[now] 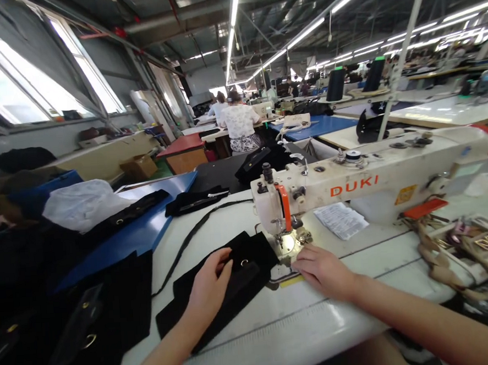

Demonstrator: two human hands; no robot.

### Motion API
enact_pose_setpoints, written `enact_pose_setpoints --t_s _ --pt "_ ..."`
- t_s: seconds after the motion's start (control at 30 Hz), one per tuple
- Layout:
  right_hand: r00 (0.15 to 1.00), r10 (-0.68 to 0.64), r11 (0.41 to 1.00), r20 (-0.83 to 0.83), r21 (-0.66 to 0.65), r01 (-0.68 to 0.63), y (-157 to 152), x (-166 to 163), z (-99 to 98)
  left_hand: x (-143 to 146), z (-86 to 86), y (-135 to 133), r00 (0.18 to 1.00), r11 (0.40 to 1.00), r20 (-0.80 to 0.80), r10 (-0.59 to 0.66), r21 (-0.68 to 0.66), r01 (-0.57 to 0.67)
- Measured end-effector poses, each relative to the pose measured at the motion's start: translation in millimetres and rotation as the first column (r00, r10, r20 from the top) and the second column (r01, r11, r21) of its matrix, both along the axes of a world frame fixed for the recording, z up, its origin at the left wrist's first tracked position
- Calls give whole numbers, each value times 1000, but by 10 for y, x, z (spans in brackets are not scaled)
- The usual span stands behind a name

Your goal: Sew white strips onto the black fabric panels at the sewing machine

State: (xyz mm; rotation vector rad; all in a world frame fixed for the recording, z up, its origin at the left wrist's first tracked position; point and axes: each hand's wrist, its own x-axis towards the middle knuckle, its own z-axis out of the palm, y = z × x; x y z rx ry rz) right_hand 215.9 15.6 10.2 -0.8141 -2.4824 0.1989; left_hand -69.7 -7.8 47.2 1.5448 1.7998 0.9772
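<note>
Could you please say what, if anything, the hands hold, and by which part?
It cannot be told: the left hand is over the black fabric, the right hand beside the needle plate.

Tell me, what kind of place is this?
Probably a sewing factory: there's a DUKI sewing machine, big cones of dark thread, and black fabric with a metal ring on it.
</note>
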Motion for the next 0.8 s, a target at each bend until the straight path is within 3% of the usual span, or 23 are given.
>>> enact_pose_setpoints --t_s 0.07,0.13,0.2,0.3,0.4,0.47,0.53,0.63,0.8 --pt "1000 4 1000 -23 -9 -4 -62 22 17 -15 -102 -14 919 965 -359 -164 133 225" --pt "999 13 1000 -51 -9 -13 -117 59 27 -10 -204 -69 697 896 -665 -268 94 435" --pt "997 4 1000 -75 -5 -4 -140 142 26 2 -278 -165 535 857 -777 -331 -11 515" --pt "989 -104 994 -104 10 106 -66 390 24 -22 -303 -345 408 785 -824 -394 -71 616" --pt "940 -332 942 -84 29 335 140 707 72 -84 -269 -453 352 723 -853 -385 -42 690" --pt "854 -519 855 37 1 519 308 871 141 -107 -245 -438 335 710 -870 -361 -24 704" --pt "755 -621 766 211 -39 642 457 966 217 -105 -234 -361 331 708 -881 -338 -6 706" --pt "697 -633 722 337 -67 689 586 1026 306 -98 -267 -215 329 702 -893 -307 21 712" --pt "679 -643 703 355 -79 707 539 1137 363 -198 -445 -101 322 691 -891 -319 13 723"
